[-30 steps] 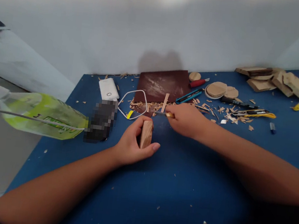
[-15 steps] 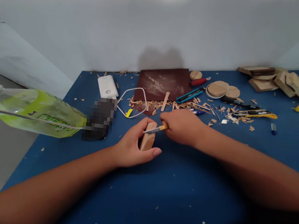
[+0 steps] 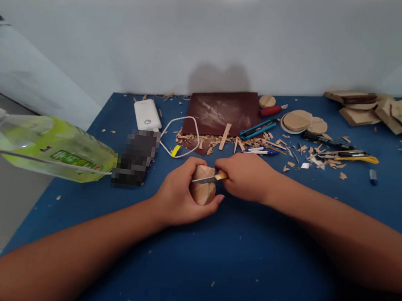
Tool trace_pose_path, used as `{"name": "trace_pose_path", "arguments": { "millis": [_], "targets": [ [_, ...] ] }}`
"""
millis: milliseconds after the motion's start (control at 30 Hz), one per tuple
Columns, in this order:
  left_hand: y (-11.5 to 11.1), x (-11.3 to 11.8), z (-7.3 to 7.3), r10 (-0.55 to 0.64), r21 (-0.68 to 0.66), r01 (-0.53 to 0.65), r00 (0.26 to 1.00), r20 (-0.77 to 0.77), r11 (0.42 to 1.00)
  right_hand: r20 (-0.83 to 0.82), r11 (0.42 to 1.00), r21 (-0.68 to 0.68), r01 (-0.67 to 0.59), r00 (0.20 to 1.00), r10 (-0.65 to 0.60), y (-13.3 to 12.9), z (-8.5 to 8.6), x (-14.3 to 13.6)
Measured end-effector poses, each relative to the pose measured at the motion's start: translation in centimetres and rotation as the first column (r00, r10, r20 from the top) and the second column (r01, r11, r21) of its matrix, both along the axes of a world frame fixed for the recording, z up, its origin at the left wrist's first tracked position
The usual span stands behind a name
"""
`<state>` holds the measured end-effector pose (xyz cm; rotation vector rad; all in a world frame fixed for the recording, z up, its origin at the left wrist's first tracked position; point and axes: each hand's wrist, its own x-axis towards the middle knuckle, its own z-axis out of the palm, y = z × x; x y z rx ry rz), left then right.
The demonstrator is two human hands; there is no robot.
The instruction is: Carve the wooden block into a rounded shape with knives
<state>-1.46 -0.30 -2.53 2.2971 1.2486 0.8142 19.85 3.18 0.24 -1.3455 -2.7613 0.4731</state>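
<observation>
Now the left hand (image 3: 180,194) grips the pale round wooden block (image 3: 203,195), newly turned broad-face up beneath the yellow-handled metal knife (image 3: 221,176) clenched in the right hand (image 3: 247,176).

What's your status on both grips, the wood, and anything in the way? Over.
Left grip around wood. Right grip holding knife across wood's face, contact unclear. Shavings beyond both grips, none seen between them.

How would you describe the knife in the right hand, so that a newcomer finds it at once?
On the blue table, look in front of the maroon board. There the right hand grips the knife, its blade across the wood piece in the left hand. Unlike the blue cutter and red-handled tool lying beyond, it is held, with a yellowish handle.
</observation>
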Motion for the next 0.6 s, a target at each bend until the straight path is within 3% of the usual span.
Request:
{"name": "trace_pose_path", "arguments": {
  "millis": [133,267,333,500,600],
  "targets": [
    [-0.4,0.0,0.4,0.059,0.044,-0.056,0.996,-0.074,0.997,0.062,1.0,0.016,0.024,0.998,-0.025,0.9,0.1,0.5],
    [-0.2,-0.1,0.5,0.104,0.05,-0.1,0.991,-0.089,0.994,0.159,0.966,0.119,0.228,0.956,-0.245,2.6,0.8,1.9],
    [0.0,-0.1,0.4,0.115,0.029,-0.113,0.989,-0.098,0.993,0.15,0.952,0.137,0.274,0.944,-0.293,3.0,1.0,2.3],
    [0.3,0.1,0.1,0.174,-0.005,-0.176,0.976,-0.133,0.984,0.092,0.991,0.058,0.119,0.988,-0.124,1.8,0.7,1.3],
    [0.1,0.2,0.2,0.175,0.002,-0.177,0.973,-0.148,0.984,0.099,0.996,0.0,0.087,0.991,-0.087,0.9,0.4,0.4]
  ]
}}
